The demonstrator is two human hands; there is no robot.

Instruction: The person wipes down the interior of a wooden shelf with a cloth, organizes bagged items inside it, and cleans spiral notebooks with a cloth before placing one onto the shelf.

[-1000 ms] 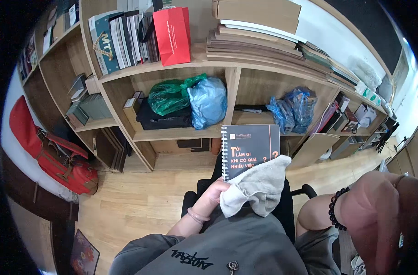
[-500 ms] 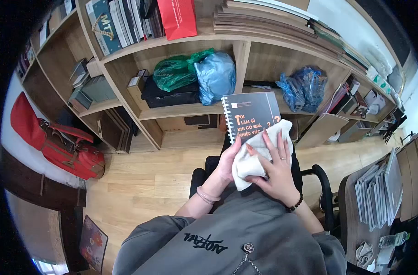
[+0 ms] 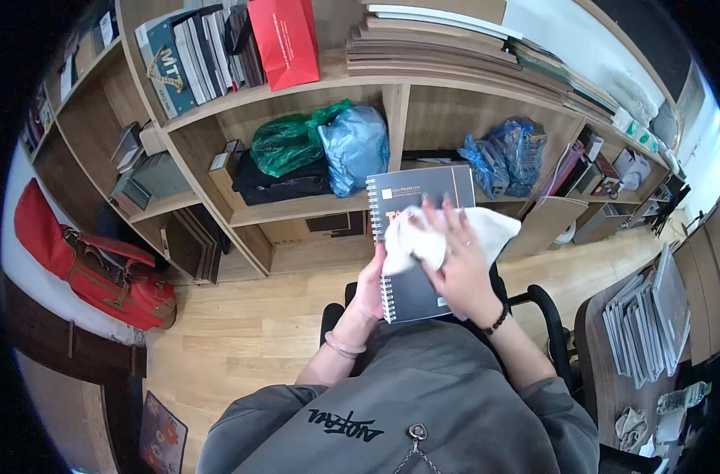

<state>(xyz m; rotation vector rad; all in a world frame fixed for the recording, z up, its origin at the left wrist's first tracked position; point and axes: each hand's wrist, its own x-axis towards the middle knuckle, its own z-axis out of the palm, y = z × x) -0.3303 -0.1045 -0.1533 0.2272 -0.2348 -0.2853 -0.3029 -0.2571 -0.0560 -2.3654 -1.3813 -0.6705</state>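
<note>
A dark grey spiral-bound notebook [image 3: 413, 296] is held up over my lap, its white wire spine along the left. My left hand [image 3: 369, 286] grips the spine side, thumb along the edge and the other fingers hidden behind. Across the upper and middle cover lies a crumpled white cloth [image 3: 492, 229], hiding most of the orange title. My right hand [image 3: 461, 272] presses the cloth against the cover, its fingertips slightly smeared by motion. One corner of the cloth sticks out past the notebook's right edge.
Wooden shelves [image 3: 241, 213] ahead hold a green bag [image 3: 285, 146], blue bags [image 3: 356, 150] and a red paper bag [image 3: 285, 43]. A red golf-style bag [image 3: 99, 268] stands left. At right, a desk [image 3: 601, 340] bears several notebooks [image 3: 644, 316]. A chair armrest [image 3: 545, 308] is beside me.
My right hand and the cloth have moved up over the cover. The notebook now shows its lower part, with my left hand at its spine. The whole view has shifted slightly.
</note>
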